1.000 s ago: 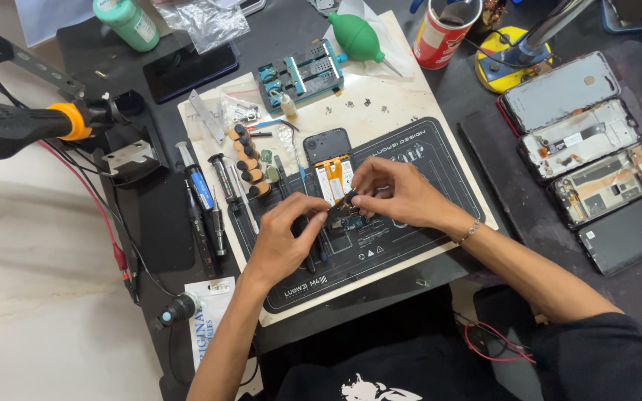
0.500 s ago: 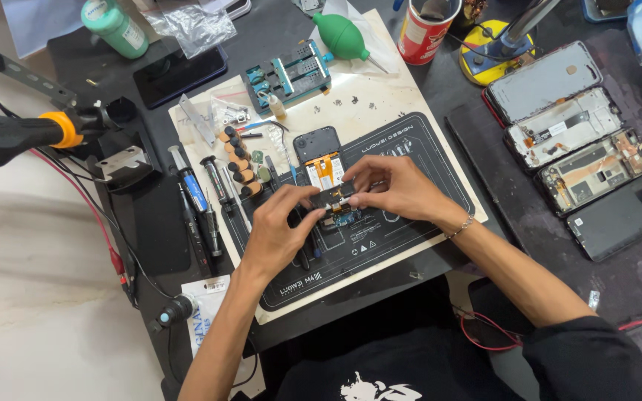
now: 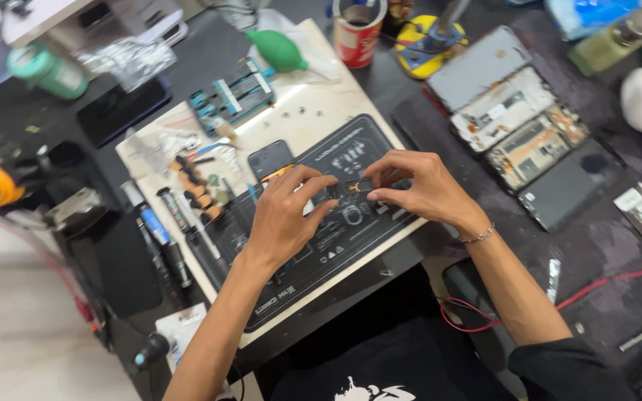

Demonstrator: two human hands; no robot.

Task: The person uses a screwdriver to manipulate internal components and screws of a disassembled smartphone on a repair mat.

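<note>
Dark workbench [image 3: 410,126] crowded edge to edge | pale marbled floor [image 3: 16,312] at lower left | black chair seat [image 3: 477,297] tucked under the bench's near edge | soft, even overhead light, faint shadows | walls, windows out of view

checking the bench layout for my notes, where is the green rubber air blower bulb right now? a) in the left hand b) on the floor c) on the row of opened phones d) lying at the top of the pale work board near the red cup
d: the green air blower bulb lies at the top of the pale work board, beside the red cup, while the left hand and right hand both pinch a small circuit part over the dark repair mat.
</note>
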